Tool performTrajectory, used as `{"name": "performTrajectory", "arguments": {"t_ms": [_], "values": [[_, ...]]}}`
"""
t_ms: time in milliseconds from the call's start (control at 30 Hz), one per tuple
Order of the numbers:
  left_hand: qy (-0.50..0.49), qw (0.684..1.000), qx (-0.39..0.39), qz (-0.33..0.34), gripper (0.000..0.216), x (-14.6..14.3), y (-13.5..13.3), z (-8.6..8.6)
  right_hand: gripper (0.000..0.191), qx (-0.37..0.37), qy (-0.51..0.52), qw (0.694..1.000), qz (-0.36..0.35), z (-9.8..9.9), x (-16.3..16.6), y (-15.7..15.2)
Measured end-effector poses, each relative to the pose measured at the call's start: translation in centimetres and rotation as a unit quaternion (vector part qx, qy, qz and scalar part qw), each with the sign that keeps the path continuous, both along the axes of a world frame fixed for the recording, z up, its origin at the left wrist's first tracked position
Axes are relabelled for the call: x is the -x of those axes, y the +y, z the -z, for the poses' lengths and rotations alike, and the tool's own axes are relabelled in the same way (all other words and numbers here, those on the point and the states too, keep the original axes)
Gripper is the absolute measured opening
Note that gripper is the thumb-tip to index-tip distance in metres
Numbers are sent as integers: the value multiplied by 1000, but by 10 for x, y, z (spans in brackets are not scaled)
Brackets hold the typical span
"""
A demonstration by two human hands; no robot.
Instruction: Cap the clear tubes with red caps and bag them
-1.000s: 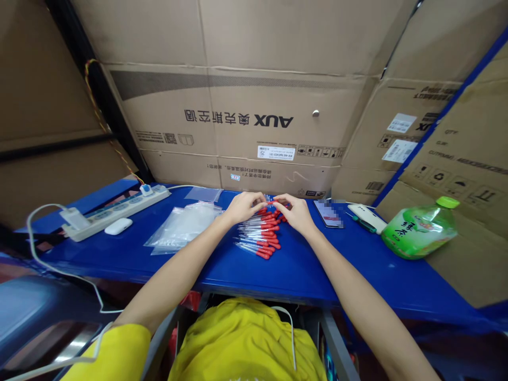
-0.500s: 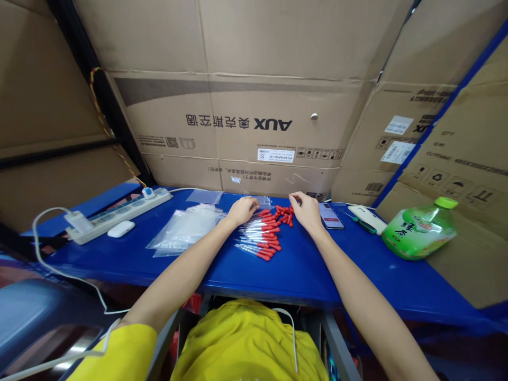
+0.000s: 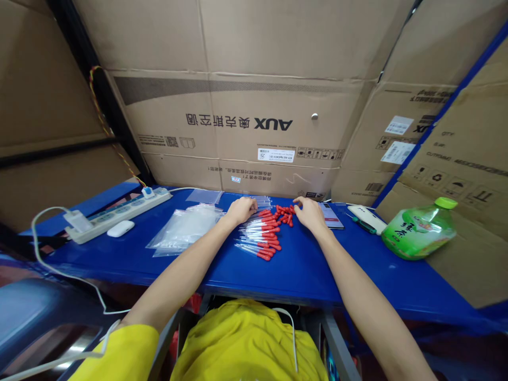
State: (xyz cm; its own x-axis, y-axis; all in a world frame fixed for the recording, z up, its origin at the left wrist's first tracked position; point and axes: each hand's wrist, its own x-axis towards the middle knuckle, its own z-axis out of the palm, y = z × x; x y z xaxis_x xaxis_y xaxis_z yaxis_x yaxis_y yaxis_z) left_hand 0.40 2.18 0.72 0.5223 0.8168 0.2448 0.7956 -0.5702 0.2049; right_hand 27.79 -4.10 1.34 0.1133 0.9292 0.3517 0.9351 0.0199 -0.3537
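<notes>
A row of clear tubes with red caps (image 3: pixel 260 236) lies on the blue table (image 3: pixel 293 270) in front of me. Beyond the row is a small heap of loose red caps (image 3: pixel 284 214) and a few uncapped clear tubes (image 3: pixel 262 201). My left hand (image 3: pixel 241 210) rests at the far left end of the row, fingers curled down over the clear tubes; what it grips is hidden. My right hand (image 3: pixel 311 214) sits just right of the loose caps, its fingertips bent and pinching at the edge of the heap.
Clear plastic bags (image 3: pixel 184 227) lie left of the tubes, with a white power strip (image 3: pixel 119 211) and a white earbud case (image 3: pixel 121 228) beyond. To the right are a phone (image 3: pixel 332 217), a white device (image 3: pixel 367 217) and a green bottle (image 3: pixel 420 230) on its side. Cardboard boxes (image 3: pixel 254 127) wall the back.
A second ago both hands met over the tubes. They parted: the left went to the clear tubes, and the right swung out towards the phone, then back onto the loose caps.
</notes>
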Motion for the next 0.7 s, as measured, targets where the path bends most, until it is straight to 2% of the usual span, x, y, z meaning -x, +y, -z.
{"name": "performTrajectory", "arguments": {"t_ms": [167,300,533,700], "values": [[21,1000,-17,-12,20,2,0,-1,45,53,-34,998,-13,10,1,1],[43,998,-43,-20,21,2,0,-1,48,70,-69,995,-24,13,3,1],[36,997,-43,52,19,-1,2,-1,55,74,-90,993,-17,12,1,2],[47,997,-34,45,16,1,4,-2,51,76,-88,993,-18,12,-3,4]]}}
